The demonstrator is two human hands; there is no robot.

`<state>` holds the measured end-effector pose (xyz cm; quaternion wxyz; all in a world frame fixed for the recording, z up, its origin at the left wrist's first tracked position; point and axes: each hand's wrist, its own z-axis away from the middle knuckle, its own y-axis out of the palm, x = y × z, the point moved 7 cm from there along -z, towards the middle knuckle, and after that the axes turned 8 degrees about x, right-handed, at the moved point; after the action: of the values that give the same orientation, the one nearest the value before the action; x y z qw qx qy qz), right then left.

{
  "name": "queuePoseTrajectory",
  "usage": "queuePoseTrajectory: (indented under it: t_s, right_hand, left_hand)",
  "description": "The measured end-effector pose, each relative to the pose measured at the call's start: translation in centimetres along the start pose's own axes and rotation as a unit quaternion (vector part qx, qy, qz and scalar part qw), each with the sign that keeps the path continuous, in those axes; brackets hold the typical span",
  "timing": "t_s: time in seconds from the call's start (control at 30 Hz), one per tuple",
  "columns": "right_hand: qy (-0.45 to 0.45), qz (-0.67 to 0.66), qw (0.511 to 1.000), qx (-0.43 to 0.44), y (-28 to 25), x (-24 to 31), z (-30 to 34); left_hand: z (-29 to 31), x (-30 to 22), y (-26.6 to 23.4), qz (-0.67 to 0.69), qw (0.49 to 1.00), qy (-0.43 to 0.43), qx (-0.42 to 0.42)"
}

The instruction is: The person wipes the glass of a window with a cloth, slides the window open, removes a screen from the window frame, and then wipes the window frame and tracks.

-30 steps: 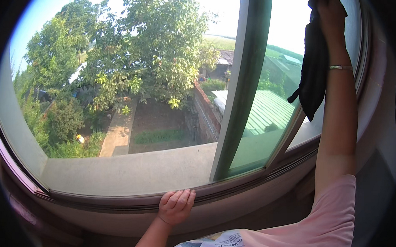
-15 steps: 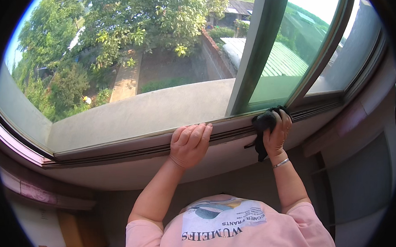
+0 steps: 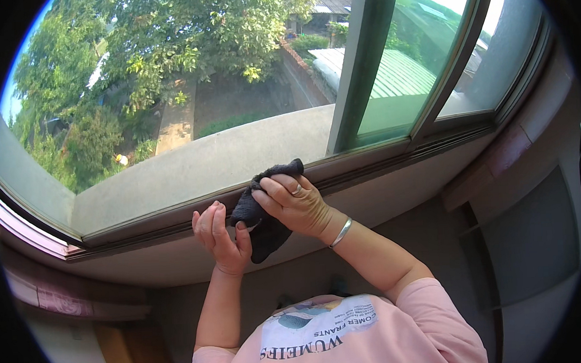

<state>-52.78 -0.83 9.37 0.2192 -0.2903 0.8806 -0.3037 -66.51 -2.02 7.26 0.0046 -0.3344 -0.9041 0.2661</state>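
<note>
A crumpled dark cloth point(image 3: 267, 237) is bunched in my right hand point(image 3: 298, 204), which wears a ring and has a silver bangle at its wrist. The cloth lies over the inner edge of the window frame and its tracks point(image 3: 147, 234), with its lower part hanging down. Close on its left is my left hand point(image 3: 222, 239), fingers raised and loosely bent, thumb apart from them. That thumb is beside the cloth; whether it touches the cloth I cannot tell.
A sliding glass pane point(image 3: 399, 79) with a grey frame stands to the right of the opening. Outside is a pale concrete ledge point(image 3: 205, 156), with trees point(image 3: 168, 44) and a yard beyond. At lower left there is a brown wooden piece of furniture point(image 3: 132, 347).
My right hand has carried the cloth leftward along the frame, from the sliding pane's foot to beside my left hand. The left hand has come off the frame edge and shifted left.
</note>
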Motion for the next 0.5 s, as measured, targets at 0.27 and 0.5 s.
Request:
queuePoseTrajectory:
  t_s: [0.27, 0.5]
  right_hand:
    - [0.208, 0.135, 0.968, 0.039, -7.5, -14.1, 11.2]
    - [0.236, 0.136, 0.961, -0.052, -7.7, -14.4, 12.5]
  left_hand:
    - [2.7, 1.2, -0.5, -0.132, 0.987, -0.030, 0.081]
    - [3.5, 2.6, 0.3, -0.214, 0.968, -0.056, 0.116]
